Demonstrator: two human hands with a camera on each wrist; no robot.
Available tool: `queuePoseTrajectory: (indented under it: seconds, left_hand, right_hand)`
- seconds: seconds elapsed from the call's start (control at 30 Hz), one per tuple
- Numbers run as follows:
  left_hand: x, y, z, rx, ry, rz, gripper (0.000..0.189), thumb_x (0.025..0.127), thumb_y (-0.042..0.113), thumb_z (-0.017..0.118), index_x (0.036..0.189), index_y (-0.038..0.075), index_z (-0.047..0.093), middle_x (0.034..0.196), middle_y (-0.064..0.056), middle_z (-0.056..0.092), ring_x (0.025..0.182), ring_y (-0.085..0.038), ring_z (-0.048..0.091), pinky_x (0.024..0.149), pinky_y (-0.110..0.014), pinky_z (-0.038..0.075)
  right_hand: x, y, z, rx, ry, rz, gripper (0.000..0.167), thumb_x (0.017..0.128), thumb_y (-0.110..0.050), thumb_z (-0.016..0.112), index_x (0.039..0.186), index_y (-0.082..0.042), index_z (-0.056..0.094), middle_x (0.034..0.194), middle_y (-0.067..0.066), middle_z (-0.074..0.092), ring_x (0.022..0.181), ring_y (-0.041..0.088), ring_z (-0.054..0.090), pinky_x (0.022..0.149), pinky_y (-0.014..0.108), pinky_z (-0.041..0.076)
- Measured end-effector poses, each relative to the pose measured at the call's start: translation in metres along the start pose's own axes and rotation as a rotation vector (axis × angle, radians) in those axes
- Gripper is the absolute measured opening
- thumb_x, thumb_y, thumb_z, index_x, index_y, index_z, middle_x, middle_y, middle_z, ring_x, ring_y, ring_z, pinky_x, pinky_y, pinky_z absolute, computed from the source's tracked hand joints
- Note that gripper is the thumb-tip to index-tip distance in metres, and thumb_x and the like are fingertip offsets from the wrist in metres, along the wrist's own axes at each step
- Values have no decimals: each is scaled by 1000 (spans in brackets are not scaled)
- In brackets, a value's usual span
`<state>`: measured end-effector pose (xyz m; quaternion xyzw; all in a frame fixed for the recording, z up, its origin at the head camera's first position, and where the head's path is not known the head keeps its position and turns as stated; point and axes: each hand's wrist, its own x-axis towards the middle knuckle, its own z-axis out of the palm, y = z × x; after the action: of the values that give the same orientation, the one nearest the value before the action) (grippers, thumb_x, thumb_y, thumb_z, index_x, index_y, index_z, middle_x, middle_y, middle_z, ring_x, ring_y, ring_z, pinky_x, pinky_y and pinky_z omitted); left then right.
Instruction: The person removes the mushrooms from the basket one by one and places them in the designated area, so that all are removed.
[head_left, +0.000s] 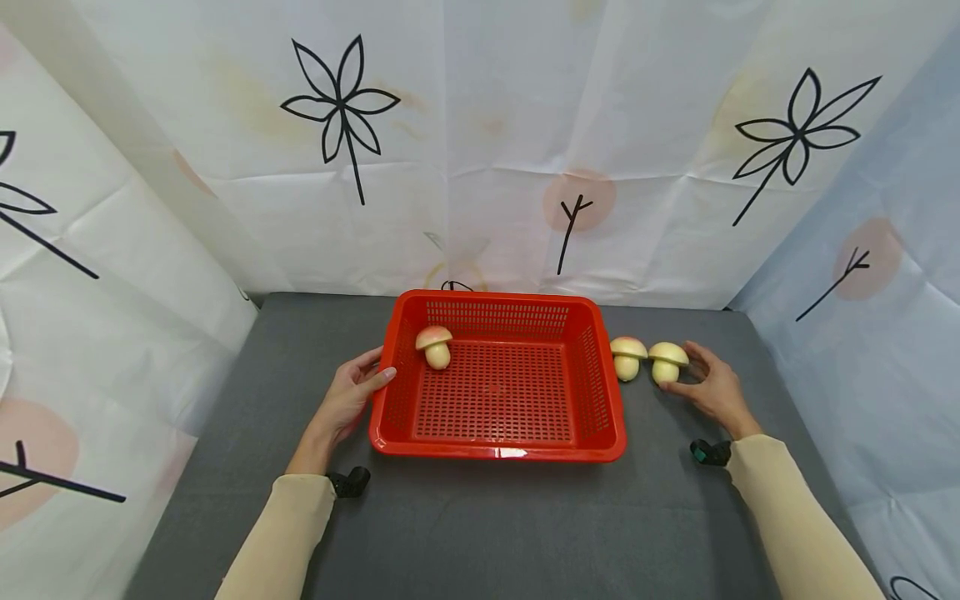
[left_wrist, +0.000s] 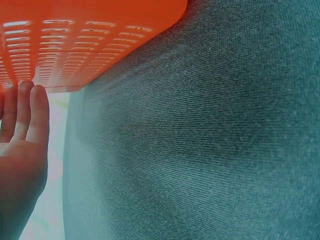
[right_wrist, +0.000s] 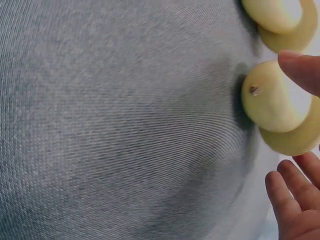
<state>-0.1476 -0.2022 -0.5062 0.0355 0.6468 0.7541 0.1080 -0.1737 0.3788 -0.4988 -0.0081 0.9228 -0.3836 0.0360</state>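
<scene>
A red perforated plastic basket (head_left: 495, 452) stands on the grey table. My left hand (head_left: 357, 390) holds its left rim, thumb over the edge and fingers along the outer wall; the left wrist view shows those fingers (left_wrist: 39, 112) against the slotted side. Inside the basket, at the left, lies a mushroom (head_left: 437, 348) with a pinkish cap and pale stem. Two similar mushrooms are just right of the basket. My right hand (head_left: 712, 390) grips the outer mushroom (head_left: 666, 363), thumb at its stem and fingers by the cap. The other mushroom (head_left: 627, 358) sits beside it, near the basket wall.
Grey cloth covers the table (head_left: 510, 533). White curtains (head_left: 487, 150) printed with black leaf drawings close off the back and both sides. A dark wrist strap (head_left: 349, 482) is on the left wrist, another (head_left: 710, 452) on the right.
</scene>
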Motion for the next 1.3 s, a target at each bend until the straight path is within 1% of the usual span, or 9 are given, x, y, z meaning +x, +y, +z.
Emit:
queuePoseTrajectory:
  seconds: [0.17, 0.43, 0.67, 0.8, 1.03, 1.3]
  left_hand:
    - [0, 0, 0, 4, 1, -3, 64, 101, 9, 63, 156, -1, 33, 152, -26, 44, 126, -24, 58, 95, -35, 56]
    - [-1, 1, 1, -4, -2, -6, 64, 101, 9, 64, 156, -1, 32, 152, -26, 43, 128, -26, 57, 95, -35, 56]
    - [-2, 2, 2, -9, -14, 7, 64, 102, 8, 62, 157, -2, 31, 153, -28, 41, 132, -30, 53, 97, -36, 55]
    - [-2, 2, 2, -9, -9, 5, 64, 102, 8, 62, 157, -2, 31, 153, -28, 40, 132, -28, 54, 97, -35, 55]
    - [-2, 2, 2, -9, -10, 0, 64, 102, 9, 62, 157, -2, 31, 153, -27, 41, 131, -28, 54, 96, -35, 55]
    - [-2, 2, 2, 4, 1, -2, 64, 102, 10, 63, 157, -1, 32, 153, -26, 42, 132, -30, 53, 96, -35, 55]
  right_hand:
    - [-3, -8, -3, -15, 13, -22, 97, 87, -21, 83, 157, 7, 22, 153, 37, 33, 134, 57, 39, 104, 66, 40]
    - [-8, -31, -9, -5, 36, -54, 96, 87, -21, 83, 159, 2, 23, 156, 33, 31, 136, 58, 36, 103, 68, 40]
    - [-10, -51, -12, -17, 69, -111, 95, 87, -24, 83, 159, -1, 26, 156, 30, 35, 135, 57, 38, 102, 70, 38]
    - [-11, -62, -12, -8, 80, -144, 95, 86, -25, 84, 159, -4, 29, 157, 28, 36, 137, 55, 37, 104, 69, 38]
    - [-13, -86, -11, 27, 84, -213, 93, 85, -21, 85, 159, -8, 32, 156, 24, 38, 140, 50, 37, 108, 65, 36]
    - [-10, -112, -7, 61, 69, -273, 89, 85, -19, 85, 158, -12, 36, 155, 20, 42, 140, 45, 40, 108, 63, 37]
